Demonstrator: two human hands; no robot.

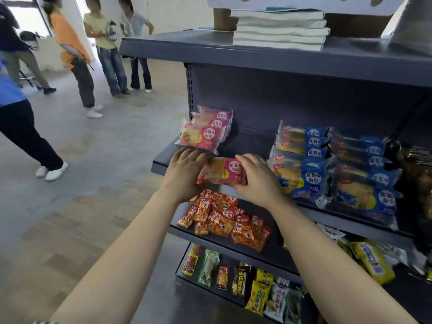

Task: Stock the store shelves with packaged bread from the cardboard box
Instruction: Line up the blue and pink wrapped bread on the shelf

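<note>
Two hands on one packet, centre frame: left hand (184,169) and right hand (257,181) hold a pink bread packet (221,173) between them.
Fingers of each hand curl round one end. The packet is at the front edge of the grey shelf (162,163), just below the stacked pink packets (205,132); blue bread packets (327,164) lie to the right.

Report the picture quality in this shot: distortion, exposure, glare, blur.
Head view: wide-angle bowing tilts the dark grey metal shelf unit; the bright opening at upper left is blown out white; glare streaks the blue plastic-wrapped bread packs; the dark packets at the right edge smear; the left hand, the right hand and the pink plastic-wrapped bread pack they hold are sharp.
</note>
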